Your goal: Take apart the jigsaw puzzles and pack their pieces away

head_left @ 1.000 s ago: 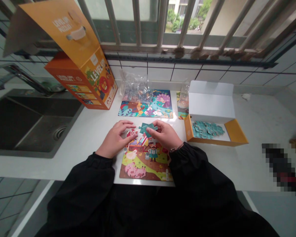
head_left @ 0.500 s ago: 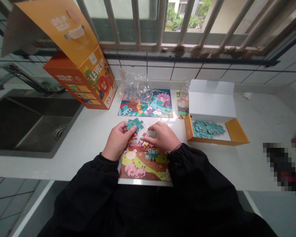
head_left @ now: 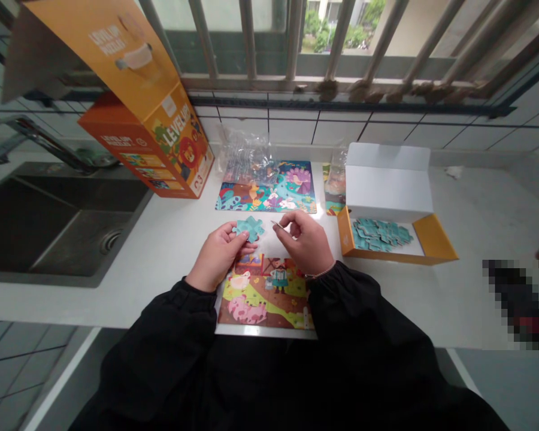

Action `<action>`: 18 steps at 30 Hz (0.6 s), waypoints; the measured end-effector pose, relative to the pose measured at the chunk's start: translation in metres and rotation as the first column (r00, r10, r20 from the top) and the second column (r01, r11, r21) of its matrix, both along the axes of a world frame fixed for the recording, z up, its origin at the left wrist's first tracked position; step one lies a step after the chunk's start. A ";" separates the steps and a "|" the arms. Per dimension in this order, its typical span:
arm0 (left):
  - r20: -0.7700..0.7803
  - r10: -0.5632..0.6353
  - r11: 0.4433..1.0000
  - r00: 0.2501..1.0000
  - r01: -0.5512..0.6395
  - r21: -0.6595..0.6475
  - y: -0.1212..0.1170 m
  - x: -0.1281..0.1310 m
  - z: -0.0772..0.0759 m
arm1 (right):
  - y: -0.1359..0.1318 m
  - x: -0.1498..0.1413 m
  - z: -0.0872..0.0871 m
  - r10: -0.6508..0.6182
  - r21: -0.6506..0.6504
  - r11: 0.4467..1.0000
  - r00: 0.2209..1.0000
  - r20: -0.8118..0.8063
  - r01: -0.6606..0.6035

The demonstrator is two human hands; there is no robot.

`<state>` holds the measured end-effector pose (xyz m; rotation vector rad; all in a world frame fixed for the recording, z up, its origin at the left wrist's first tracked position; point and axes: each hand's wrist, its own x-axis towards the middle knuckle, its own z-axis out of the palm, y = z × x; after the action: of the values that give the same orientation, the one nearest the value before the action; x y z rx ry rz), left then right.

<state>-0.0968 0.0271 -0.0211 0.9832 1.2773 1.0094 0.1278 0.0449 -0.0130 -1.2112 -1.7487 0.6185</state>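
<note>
My left hand (head_left: pixel 218 254) is closed on teal-backed jigsaw puzzle pieces (head_left: pixel 250 228), thumb on top and fingers beneath; how many lie in it I cannot tell. Across a small gap, my right hand (head_left: pixel 306 240) pinches a puzzle piece (head_left: pixel 276 225) between thumb and fingertips, seen nearly edge-on. Below both hands lies a partly assembled farm puzzle (head_left: pixel 263 299) with a pink pig, a white hen and a figure in overalls. Its top left part is partly covered by my left hand.
An open yellow box (head_left: pixel 399 258) at the right holds several teal-backed pieces (head_left: pixel 379 234). Behind my hands lies a colourful animal picture (head_left: pixel 273 200) with a clear plastic bag (head_left: pixel 247 158) on it. A tall orange box (head_left: pixel 161 149) stands left, beside the dark sink (head_left: pixel 63 233).
My right hand has moved slightly up and right, away from the farm puzzle, with a piece now in its pinch. The red-and-white piece near its thumb no longer shows there.
</note>
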 end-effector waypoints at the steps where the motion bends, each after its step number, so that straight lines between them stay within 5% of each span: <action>1: -0.001 -0.037 0.999 0.999 0.037 0.005 -0.001 0.001 0.001 | -0.001 -0.001 0.000 -0.015 0.047 0.999 1.000 -0.011 0.016; 5: 0.050 -0.190 0.981 0.981 0.188 0.046 -0.005 0.005 0.005 | 0.000 -0.006 -0.005 0.166 0.129 0.977 0.985 0.049 -0.171; 8: 0.058 -0.183 0.982 0.981 0.179 0.066 -0.006 0.005 0.004 | 0.001 -0.010 -0.010 0.287 0.148 0.941 0.949 0.129 -0.305; 12: -0.010 -0.152 0.984 0.988 0.152 0.093 -0.006 0.003 0.004 | 0.000 -0.012 -0.009 0.250 0.151 0.954 0.965 0.080 -0.260; 15: -0.011 -0.182 0.978 0.983 0.183 0.099 -0.008 0.005 0.007 | -0.001 -0.011 -0.009 0.117 0.033 0.993 0.988 -0.104 -0.114; 18: -0.082 -0.227 0.959 0.970 0.237 0.156 -0.010 0.005 0.009 | 0.001 -0.011 -0.014 0.129 -0.211 0.960 0.961 -0.246 -0.183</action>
<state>-0.0917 0.0174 -0.0117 1.2705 1.1117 0.9160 0.1166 0.0458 -0.0270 -1.1104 -1.6175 1.0414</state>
